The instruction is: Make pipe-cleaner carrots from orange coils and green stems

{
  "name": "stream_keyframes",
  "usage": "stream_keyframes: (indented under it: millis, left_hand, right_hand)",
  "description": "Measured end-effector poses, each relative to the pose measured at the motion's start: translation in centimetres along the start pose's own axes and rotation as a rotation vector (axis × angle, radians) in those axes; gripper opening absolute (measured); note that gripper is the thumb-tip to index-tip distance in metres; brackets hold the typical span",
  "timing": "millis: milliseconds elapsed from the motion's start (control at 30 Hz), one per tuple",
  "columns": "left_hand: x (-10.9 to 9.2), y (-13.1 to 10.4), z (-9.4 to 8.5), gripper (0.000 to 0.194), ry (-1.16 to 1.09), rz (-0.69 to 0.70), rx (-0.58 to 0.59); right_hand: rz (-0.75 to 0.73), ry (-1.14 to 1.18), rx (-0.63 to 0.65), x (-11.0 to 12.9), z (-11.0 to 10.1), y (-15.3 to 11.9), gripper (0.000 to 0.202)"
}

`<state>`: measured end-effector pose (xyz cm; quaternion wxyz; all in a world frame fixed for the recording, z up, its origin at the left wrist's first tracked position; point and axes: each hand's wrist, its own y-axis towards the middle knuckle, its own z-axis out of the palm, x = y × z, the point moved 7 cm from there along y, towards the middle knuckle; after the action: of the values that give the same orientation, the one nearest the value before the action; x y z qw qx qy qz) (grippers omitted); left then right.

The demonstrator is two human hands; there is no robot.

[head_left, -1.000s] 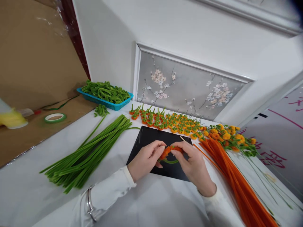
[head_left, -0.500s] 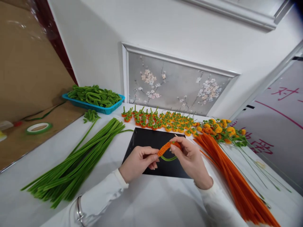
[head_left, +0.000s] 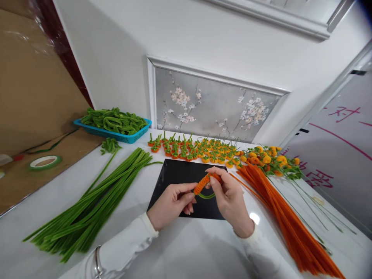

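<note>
Our left hand [head_left: 171,203] and right hand [head_left: 229,195] pinch a coiled orange pipe-cleaner spiral [head_left: 205,181] at its ends, which we judge light, soft and easily bent

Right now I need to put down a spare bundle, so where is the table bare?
Bare table lies between the sleeves, below the black mat. Crowded: green stems left, orange stems right, finished pieces along the back. Both hands work over the mat.

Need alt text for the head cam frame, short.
Two hands, left hand and right hand, hold a coiled orange pipe cleaner with a green loop over a black mat on a white table. Green pipe cleaners lie left, orange ones right, small finished pieces behind.
</note>
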<state>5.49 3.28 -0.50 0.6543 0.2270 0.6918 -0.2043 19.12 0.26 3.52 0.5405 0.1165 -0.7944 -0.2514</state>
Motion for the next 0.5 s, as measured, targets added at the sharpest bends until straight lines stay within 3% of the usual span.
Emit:
stream_keyframes:
  millis: [167, 267, 367, 500]
  left_hand:
    - [-1.2, -0.2, -0.3, 0.043, 0.067, 0.072, -0.024]
    - [-1.8, -0.2, -0.8, 0.032, 0.113, 0.089, -0.038]
    - [-1.7, 0.0, -1.0, 0.021, 0.115, 0.097, -0.034]
    - [-0.5, 0.2, -1.3, 0.008, 0.042, -0.006, -0.091]
  right_hand:
    - [-0.076, -0.161, 0.065, 0.7, 0.6, 0.0, 0.018]
    - [-0.12, -0.226, 0.112, 1.0, 0.8, 0.0, 0.015]
    - [-0.089, -0.216, 0.078, 0.6, 0.4, 0.0, 0.014]
    - [-0.036, -0.161, 0.058, -0.3, 0.1, -0.1, 0.016]
